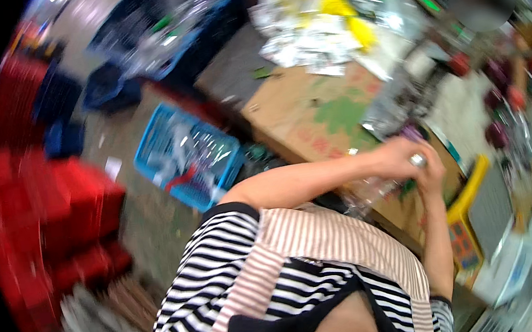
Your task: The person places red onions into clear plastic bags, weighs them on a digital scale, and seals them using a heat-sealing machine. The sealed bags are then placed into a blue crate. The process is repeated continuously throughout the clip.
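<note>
My left hand and my right hand meet above a cardboard sheet on the table. Both sets of fingers are closed together, and motion blur hides what they grip. A small round silvery thing shines between them. Just past the fingers shows a bit of purple. Crumpled clear plastic hangs below my left wrist; whether my fingers hold it, I cannot tell. Beyond the hands lies a grey, shiny plastic bag with dark contents.
White packets and yellow wrapping lie at the table's far end. Right of my right arm is a yellow device with a keypad. A light-blue basket of clear plastic stands on the floor at left, near red crates and a dark-blue crate.
</note>
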`<state>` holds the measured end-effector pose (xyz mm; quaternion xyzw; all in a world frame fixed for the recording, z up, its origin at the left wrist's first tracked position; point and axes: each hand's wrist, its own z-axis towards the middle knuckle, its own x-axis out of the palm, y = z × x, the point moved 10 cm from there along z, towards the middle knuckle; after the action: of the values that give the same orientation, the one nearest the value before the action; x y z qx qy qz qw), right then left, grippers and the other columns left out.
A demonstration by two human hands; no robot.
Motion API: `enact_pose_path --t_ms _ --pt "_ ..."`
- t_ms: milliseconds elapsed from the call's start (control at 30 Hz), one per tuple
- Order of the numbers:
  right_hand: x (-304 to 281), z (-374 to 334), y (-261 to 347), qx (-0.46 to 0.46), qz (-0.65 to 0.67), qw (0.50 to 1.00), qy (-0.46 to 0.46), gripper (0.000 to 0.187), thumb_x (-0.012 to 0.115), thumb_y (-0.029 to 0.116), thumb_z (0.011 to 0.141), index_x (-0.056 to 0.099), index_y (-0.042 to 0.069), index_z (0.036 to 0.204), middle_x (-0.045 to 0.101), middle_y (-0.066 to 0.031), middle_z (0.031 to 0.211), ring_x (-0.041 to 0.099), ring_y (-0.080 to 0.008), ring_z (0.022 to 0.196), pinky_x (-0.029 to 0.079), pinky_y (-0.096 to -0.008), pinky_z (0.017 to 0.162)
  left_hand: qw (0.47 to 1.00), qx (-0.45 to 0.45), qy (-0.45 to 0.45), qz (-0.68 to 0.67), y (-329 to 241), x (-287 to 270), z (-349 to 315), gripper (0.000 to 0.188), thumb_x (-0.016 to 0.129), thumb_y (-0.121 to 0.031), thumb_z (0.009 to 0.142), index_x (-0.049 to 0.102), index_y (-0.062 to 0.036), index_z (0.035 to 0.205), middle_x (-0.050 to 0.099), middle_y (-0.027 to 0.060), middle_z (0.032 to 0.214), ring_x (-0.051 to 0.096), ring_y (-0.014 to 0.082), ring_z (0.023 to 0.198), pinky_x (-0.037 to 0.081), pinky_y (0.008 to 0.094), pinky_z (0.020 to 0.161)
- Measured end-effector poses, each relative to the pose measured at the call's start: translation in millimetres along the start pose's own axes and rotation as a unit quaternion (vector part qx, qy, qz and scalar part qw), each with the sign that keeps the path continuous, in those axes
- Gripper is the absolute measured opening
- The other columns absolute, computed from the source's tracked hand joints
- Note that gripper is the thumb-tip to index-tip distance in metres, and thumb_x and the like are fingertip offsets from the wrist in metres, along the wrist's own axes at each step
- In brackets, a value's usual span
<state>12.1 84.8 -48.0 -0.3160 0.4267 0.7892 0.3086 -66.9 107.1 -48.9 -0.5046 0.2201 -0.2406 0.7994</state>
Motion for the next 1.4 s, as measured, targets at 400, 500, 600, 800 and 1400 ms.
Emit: enact_pose_path --t_ms 400,500,600,800,1400 --pt "11.7 45.9 120.6 -0.089 0.18 0.97 0.135 0.012 0.054 0.007 0.081 0.055 -0.003 0.086 0.059 -0.011 0.08 0.056 -0.0216 0.072 0.043 -0.0272 0.066 0.879 -0.376 -0.288 -0.047 57.8 -142.7 -234.8 0.03 0.049 -0.028 0.085 0.058 0.0002 0.09 0.059 0.0034 0.076 0.054 0.0106 0.068 0.044 0.0258 0.06" --pt "26.3 71.8 142.4 -0.06 0.249 0.96 0.115 0.016 0.049 0.012 0.087 0.052 -0.004 0.085 0.057 -0.0073 0.082 0.053 -0.0153 0.075 0.041 -0.0253 0.069 0.833 -0.381 -0.392 -0.087 79.4 -158.7 -306.8 0.02 0.053 -0.018 0.082 0.059 -0.0007 0.09 0.058 0.0046 0.068 0.053 0.0092 0.056 0.044 0.0215 0.052" --pt "48.8 100.0 168.8 -0.081 0.332 0.937 0.066 0.017 0.047 0.012 0.088 0.051 -0.002 0.081 0.057 -0.0093 0.081 0.053 -0.0162 0.075 0.042 -0.0269 0.069 0.811 -0.407 -0.419 -0.041 107.3 -167.5 -366.4 0.022 0.051 -0.02 0.079 0.06 0.0009 0.083 0.059 0.0057 0.065 0.055 0.0117 0.054 0.044 0.0246 0.05" --pt "83.8 154.9 166.5 0.056 0.425 0.903 -0.044 0.021 0.041 0.015 0.091 0.044 0.001 0.076 0.05 -0.0077 0.072 0.048 -0.014 0.067 0.041 -0.0271 0.066 0.805 -0.45 -0.387 -0.016 140.4 -190.5 -408.9 0.022 0.052 -0.019 0.077 0.06 0.0005 0.08 0.059 0.0073 0.064 0.056 0.0143 0.056 0.044 0.0285 0.053" --pt "147.4 210.9 181.1 0.057 0.59 0.804 -0.051 0.006 0.046 0.008 0.088 0.043 0.005 0.084 0.039 -0.0011 0.063 0.035 -0.0086 0.05 0.031 -0.0208 0.045 0.824 -0.303 -0.464 0.12 41.0 -356.5 -286.1 0.016 0.05 -0.011 0.082 0.058 0.0009 0.09 0.059 0.0048 0.068 0.055 0.0101 0.061 0.045 0.0238 0.056"
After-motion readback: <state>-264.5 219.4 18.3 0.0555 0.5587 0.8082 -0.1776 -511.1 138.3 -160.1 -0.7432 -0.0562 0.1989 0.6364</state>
